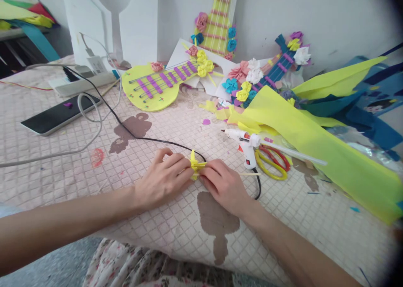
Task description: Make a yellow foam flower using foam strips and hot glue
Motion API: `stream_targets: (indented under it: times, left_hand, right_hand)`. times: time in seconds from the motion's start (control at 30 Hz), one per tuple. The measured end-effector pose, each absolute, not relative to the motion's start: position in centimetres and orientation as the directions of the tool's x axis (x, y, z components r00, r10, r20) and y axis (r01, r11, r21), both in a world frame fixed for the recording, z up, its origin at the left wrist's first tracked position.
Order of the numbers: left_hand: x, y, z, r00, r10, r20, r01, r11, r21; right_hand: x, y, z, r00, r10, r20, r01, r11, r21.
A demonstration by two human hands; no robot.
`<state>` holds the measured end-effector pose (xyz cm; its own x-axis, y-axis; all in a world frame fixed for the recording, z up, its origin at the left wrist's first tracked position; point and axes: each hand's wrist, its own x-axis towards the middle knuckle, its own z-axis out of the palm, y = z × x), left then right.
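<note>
Between my two hands, low over the tablecloth, is a small piece of twisted yellow crepe paper (195,164), shaped somewhat like a flower. The fingers of my left hand (168,174) are closed on its left side. On its right side my right hand (223,182) pinches it, and a thin pale wooden stick (250,174) sticks out to the right from behind these fingers. How the stick meets the paper is hidden. Just beyond my right hand stands a white glue gun (247,144) with a glue stick in its back, its black cord running behind both hands.
Scissors (273,163) with red and yellow handles lie beside the glue gun. A long yellow paper sheet (330,152) stretches along the right. Decorated paper guitars (154,90) stand at the back. A phone (61,114) and a power strip (82,82) with cables sit at left.
</note>
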<state>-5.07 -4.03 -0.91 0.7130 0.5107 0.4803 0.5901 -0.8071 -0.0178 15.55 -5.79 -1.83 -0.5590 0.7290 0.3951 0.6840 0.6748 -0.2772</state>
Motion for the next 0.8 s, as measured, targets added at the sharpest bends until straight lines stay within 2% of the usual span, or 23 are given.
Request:
stream_targets:
  times: [0.3, 0.8]
  left_hand:
    - [-4.53, -4.23, -0.69, 0.715, 0.503, 0.485, 0.602, -0.796, -0.064]
    - [-4.55, -4.16, -0.91, 0.707, 0.511, 0.489, 0.608, -0.792, -0.053]
  right_hand:
    - [15.54, -5.73, -1.98, -0.556, 0.736, 0.386, 0.682, 0.67, -0.294]
    - [15.44, -5.6, -1.93, -0.56, 0.731, 0.39, 0.676, 0.675, -0.295]
